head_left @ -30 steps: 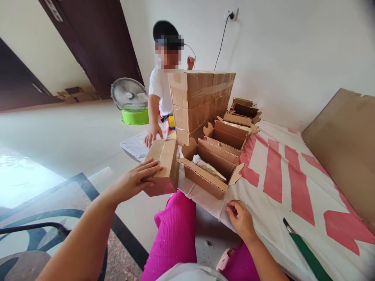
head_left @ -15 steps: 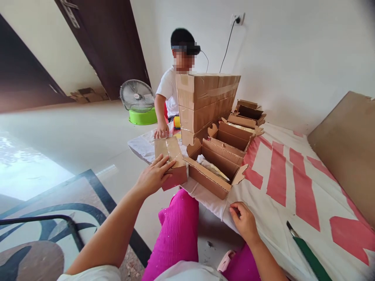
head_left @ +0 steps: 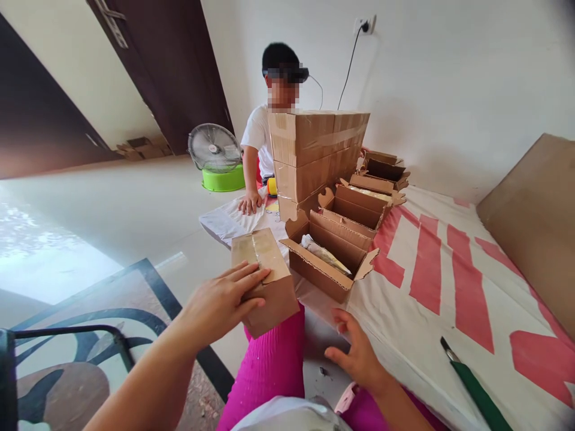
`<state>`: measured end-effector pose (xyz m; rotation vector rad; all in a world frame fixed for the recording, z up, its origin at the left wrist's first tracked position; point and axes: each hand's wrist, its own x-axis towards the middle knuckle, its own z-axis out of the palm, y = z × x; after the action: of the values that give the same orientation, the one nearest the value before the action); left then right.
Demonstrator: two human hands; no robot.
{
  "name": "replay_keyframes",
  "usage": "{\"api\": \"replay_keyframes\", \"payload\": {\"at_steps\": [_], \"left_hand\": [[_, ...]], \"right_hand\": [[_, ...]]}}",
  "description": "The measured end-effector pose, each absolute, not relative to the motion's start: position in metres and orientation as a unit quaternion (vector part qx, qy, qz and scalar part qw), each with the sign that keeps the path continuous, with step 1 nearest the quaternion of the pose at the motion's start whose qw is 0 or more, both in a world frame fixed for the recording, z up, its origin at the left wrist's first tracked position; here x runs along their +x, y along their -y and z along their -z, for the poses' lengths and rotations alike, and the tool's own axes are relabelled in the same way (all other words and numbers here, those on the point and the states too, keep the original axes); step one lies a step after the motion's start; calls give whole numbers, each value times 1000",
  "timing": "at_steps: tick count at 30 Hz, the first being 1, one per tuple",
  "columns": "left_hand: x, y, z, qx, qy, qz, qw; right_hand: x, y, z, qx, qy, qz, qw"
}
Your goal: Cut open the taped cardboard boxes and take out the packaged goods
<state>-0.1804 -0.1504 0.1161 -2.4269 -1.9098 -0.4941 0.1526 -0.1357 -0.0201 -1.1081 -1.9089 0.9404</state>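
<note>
My left hand (head_left: pixel 233 296) is on a closed, taped cardboard box (head_left: pixel 263 254), fingers across its top and thumb against the near side. That box juts past the table edge, above my knee. My right hand (head_left: pixel 353 347) is in the air to the right of the box, thumb and fingers apart, with nothing in it. Just beyond it stands an open cardboard box (head_left: pixel 321 278), flaps up. Inside lies a plastic-wrapped item (head_left: pixel 326 254) whose kind I cannot make out.
Several more open boxes (head_left: pixel 354 206) line up behind, beside a tall stack of taped boxes (head_left: pixel 314 140). A co-worker's hand (head_left: pixel 250 202) rests on the cloth-covered table (head_left: pixel 417 317). A green-handled tool with a dark tip (head_left: pixel 476 386) lies at the right. A fan (head_left: pixel 214 148) stands on the floor.
My left hand has drawn the taped box toward me, away from the co-worker's hand. My right hand has shifted slightly left and its fingers have opened.
</note>
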Motion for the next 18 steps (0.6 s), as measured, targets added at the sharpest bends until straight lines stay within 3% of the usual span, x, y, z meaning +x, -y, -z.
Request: {"api": "replay_keyframes", "payload": {"at_steps": [5,9,13,18], "left_hand": [[-102,150,-98,-769,607,191,58],[-57,153,-88,-773,578,247,85],[-41,162,-97,-818,494,291,44],[-53,167,-115,-873,287,390,-63]], "right_hand": [[109,142,10,-366,775,-366,361],[97,133,13,-396,752,-310,426],[116,128,9,-404,716,-295,487],[178,143,0,-432,678,-339,488]]}}
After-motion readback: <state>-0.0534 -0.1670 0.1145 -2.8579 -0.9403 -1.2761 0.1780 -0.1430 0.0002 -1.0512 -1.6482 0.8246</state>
